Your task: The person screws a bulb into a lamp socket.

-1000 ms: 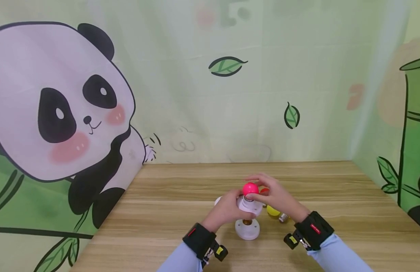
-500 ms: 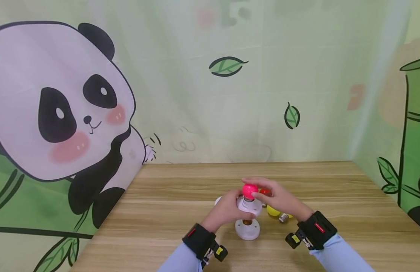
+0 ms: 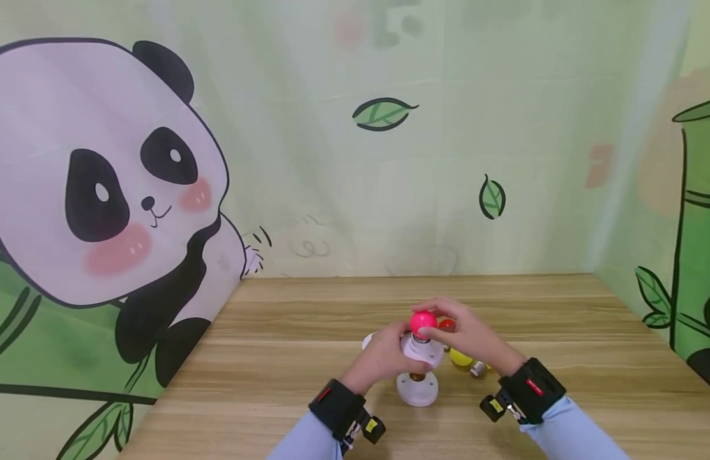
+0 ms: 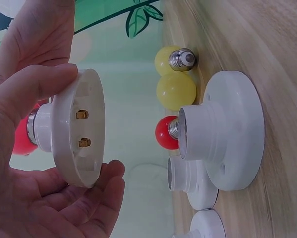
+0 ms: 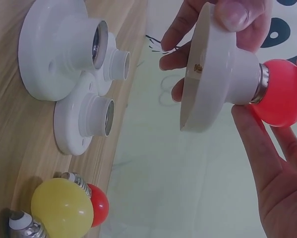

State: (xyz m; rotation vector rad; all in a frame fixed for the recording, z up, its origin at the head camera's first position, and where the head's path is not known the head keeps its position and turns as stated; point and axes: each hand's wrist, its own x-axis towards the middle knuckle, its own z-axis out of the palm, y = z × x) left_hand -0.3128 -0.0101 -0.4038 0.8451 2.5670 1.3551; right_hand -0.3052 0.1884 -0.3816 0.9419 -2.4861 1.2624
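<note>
My left hand (image 3: 380,358) grips a white lamp socket (image 3: 422,352) by its round base, raised above the table. In the left wrist view, the underside with two brass contacts (image 4: 82,114) shows between thumb and fingers. A pinkish-red light bulb (image 3: 422,323) sits in the socket's mouth, a strip of its metal cap (image 5: 262,84) still visible. My right hand (image 3: 472,335) holds the bulb's globe between thumb and fingers. Directly below, another white lamp socket (image 3: 418,391) stands on the table, mouth up.
Behind the hands lie yellow bulbs (image 4: 176,91) and a red bulb (image 4: 165,133) on the wooden table (image 3: 263,383). Two more white sockets (image 5: 81,121) stand nearby, mostly hidden by my left hand in the head view. A panda-printed cloth (image 3: 309,128) hangs behind the table.
My right hand shifted slightly right, its thumb moving across the bulb, then came back left. The left hand and the socket have stayed nearly in place.
</note>
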